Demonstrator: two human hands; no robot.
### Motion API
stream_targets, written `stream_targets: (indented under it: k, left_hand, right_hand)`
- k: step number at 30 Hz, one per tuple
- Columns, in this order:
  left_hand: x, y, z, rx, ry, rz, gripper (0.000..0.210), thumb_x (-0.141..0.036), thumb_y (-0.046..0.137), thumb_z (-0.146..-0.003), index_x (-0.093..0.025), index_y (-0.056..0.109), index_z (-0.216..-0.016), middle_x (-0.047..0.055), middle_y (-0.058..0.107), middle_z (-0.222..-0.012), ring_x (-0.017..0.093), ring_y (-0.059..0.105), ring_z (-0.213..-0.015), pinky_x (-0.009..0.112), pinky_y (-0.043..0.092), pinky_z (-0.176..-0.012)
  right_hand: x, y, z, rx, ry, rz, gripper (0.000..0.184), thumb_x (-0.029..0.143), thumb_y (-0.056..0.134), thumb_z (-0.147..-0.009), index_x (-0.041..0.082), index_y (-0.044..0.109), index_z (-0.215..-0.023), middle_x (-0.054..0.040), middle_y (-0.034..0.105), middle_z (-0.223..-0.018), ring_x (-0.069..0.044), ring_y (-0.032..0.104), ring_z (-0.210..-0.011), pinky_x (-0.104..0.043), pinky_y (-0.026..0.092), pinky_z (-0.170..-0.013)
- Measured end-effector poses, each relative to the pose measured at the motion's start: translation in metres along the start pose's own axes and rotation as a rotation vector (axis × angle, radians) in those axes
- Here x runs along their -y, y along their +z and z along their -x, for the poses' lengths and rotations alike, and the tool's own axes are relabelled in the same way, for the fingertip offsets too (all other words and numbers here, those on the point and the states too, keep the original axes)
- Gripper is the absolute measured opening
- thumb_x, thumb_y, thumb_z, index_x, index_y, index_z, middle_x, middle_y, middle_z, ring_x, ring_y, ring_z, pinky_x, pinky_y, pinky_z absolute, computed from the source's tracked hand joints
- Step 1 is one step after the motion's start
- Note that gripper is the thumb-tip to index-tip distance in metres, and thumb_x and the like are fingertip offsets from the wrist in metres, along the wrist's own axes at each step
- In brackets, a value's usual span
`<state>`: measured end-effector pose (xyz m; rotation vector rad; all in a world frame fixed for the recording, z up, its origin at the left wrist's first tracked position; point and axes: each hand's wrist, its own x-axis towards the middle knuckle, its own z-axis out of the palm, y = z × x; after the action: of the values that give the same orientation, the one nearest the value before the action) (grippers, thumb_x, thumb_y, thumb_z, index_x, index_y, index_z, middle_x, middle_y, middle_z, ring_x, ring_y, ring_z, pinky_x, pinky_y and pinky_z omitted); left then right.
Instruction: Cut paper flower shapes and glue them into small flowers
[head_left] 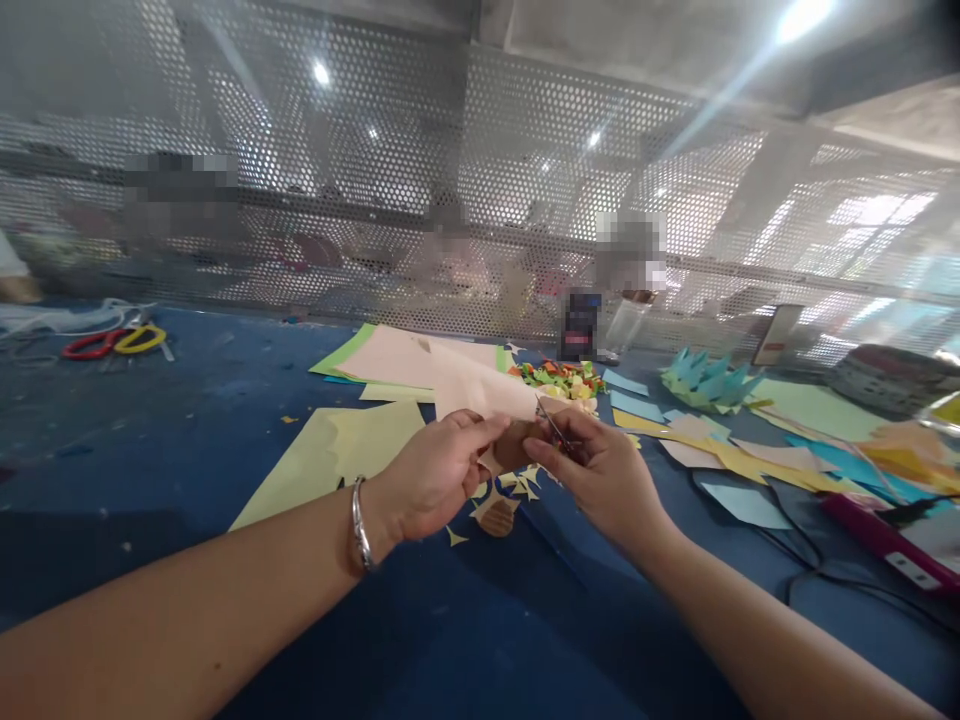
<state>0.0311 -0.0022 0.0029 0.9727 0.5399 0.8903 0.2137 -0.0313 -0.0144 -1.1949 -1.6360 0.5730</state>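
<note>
A pale pink sheet of paper (480, 388) is pinched in my left hand (439, 470), fingers closed on its near edge. My right hand (596, 465) is closed around small scissors (553, 425), whose thin blades lie at the sheet's right edge. The scissors' handles are mostly hidden by my fingers. A brown piece (514, 447) shows between my hands; I cannot tell if it is separate. Below them lie cut scraps (529, 485) and a brown-striped paper cutout (495, 517) on the blue table (360, 640).
Yellow paper (330, 460) lies left, stacked pink and green sheets (390, 355) behind. Small colourful cutouts (562, 378) lie beyond my hands. Red and yellow-handled scissors (140, 341) lie far left. At right are a blue paper piece (705, 380), a power strip (889, 545) and black cables (806, 570).
</note>
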Motion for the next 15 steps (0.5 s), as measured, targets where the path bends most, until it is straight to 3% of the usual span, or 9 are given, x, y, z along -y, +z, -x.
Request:
stream_targets:
  k: [4, 9, 15]
  left_hand:
    - [0.002, 0.004, 0.004, -0.018, -0.025, -0.002, 0.011, -0.026, 0.07, -0.088, -0.017, 0.064, -0.091, 0.01, 0.074, -0.094, 0.021, 0.071, -0.093, 0.038, 0.052, -0.092]
    - [0.007, 0.007, 0.003, -0.093, 0.009, 0.058, 0.009, -0.023, 0.063, -0.092, -0.018, 0.065, -0.085, 0.006, 0.073, -0.084, 0.018, 0.071, -0.084, 0.034, 0.053, -0.088]
    - [0.003, 0.015, 0.004, -0.275, 0.049, 0.058, 0.019, -0.019, 0.058, -0.094, -0.018, 0.064, -0.076, 0.002, 0.069, -0.073, 0.013, 0.064, -0.067, 0.028, 0.051, -0.073]
  right_hand:
    - [0.001, 0.001, 0.005, -0.058, -0.017, 0.096, 0.028, 0.045, 0.07, -0.086, 0.021, 0.057, -0.079, 0.0031, 0.049, -0.067, -0.014, 0.044, -0.061, -0.027, 0.036, -0.056]
    - [0.004, 0.001, 0.007, -0.146, -0.134, 0.218, 0.022, 0.042, 0.071, -0.089, 0.022, 0.064, -0.094, -0.0025, 0.063, -0.083, -0.019, 0.057, -0.075, -0.031, 0.045, -0.069]
    - [0.013, 0.004, 0.009, -0.145, -0.287, 0.368, 0.027, 0.044, 0.077, -0.085, 0.022, 0.066, -0.096, -0.0046, 0.067, -0.089, -0.02, 0.061, -0.081, -0.031, 0.048, -0.072]
